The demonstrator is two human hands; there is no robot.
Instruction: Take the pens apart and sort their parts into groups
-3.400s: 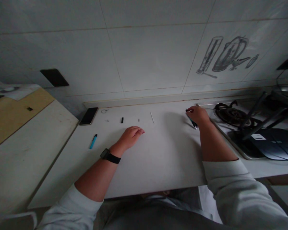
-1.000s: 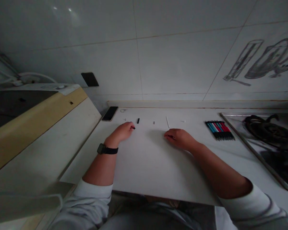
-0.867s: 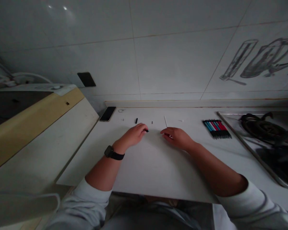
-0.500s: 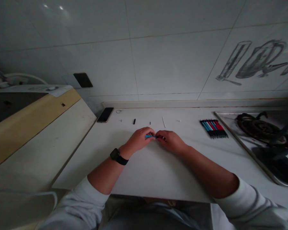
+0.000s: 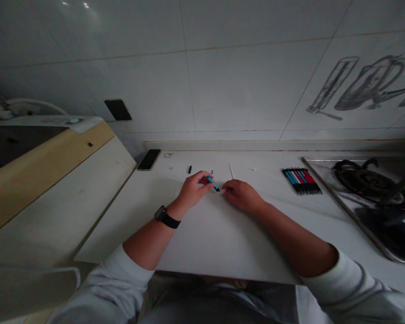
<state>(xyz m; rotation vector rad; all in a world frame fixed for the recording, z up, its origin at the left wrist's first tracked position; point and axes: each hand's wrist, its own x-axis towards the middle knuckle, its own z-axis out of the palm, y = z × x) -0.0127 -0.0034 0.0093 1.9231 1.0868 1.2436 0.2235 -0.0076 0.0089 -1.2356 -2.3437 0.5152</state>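
My left hand [image 5: 196, 187] pinches a pen barrel [image 5: 213, 183], blue with a black lower end that slants down to the right. Just right of that end is my right hand [image 5: 241, 194], its fingers curled together; anything between them is too small to make out. Behind the hands, small parts lie spread in a row on the white counter [image 5: 202, 234]: a short black piece [image 5: 190, 169], a tiny dark piece [image 5: 212, 171], a thin white stick like a pen refill [image 5: 231, 171] and a tiny white piece [image 5: 253, 169].
A phone [image 5: 149, 159] lies at the back left, with a thin ring-shaped item [image 5: 168, 155] beside it. Several blue, white and red pens [image 5: 301, 181] lie side by side on the right. Beyond them is a gas stove [image 5: 361, 184]. A tilted white panel [image 5: 70, 193] borders the left.
My hands have come slightly apart. The blue barrel, earlier nearly level and reaching my right fingers, now tilts downward in my left hand with its black end exposed.
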